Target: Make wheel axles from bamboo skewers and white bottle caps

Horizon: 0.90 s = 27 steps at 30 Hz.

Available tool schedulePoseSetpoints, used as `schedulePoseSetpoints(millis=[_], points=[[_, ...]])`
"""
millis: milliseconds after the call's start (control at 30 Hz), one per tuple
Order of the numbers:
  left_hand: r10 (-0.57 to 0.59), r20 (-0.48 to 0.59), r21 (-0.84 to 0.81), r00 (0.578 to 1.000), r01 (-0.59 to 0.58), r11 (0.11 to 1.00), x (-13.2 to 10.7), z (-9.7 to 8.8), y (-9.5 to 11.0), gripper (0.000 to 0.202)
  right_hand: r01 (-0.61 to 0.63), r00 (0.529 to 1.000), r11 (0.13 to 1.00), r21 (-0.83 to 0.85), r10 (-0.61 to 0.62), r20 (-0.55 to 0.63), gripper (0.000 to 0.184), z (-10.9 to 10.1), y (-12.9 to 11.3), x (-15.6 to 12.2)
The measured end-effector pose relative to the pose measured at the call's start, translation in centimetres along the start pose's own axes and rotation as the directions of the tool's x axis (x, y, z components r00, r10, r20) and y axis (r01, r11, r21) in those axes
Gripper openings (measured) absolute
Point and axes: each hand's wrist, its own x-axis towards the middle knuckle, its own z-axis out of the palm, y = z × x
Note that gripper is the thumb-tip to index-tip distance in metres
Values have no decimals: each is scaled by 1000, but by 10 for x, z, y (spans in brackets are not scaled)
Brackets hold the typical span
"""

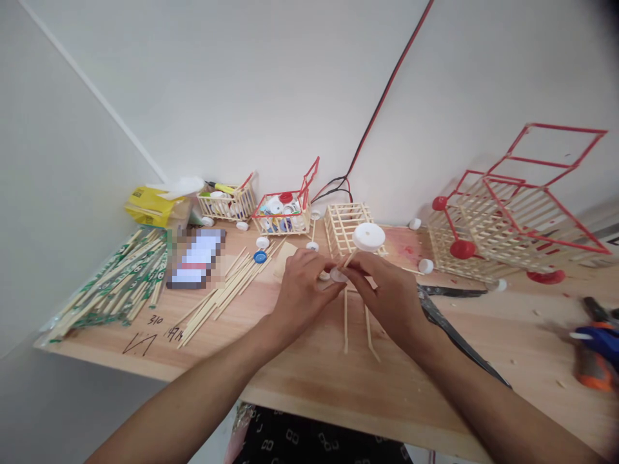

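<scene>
My left hand (302,290) and my right hand (387,296) meet over the middle of a wooden table (309,380). Both pinch a small white bottle cap (337,276) between their fingertips. A thin wooden stick (349,258) rises from that cap to a larger white cap (368,236) at its far end. Two loose sticks (356,320) lie on the table just below my hands. A small bare stick cage (345,227) stands right behind the larger cap.
Wrapped chopsticks (116,283) and loose sticks (220,293) lie at left beside a phone (197,258). Two small stick carts (256,206) hold caps near the wall. A big red-trimmed cart (512,212) stands at right. A glue gun (597,348) and a black strip (454,335) lie right.
</scene>
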Motion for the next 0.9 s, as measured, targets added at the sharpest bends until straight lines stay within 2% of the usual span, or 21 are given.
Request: schedulePoseSetpoints(millis=[900], points=[[8, -6, 5, 1000, -8, 1000, 0, 0, -1, 17, 3, 1000, 1000, -8, -4, -3, 12, 0, -1, 0]])
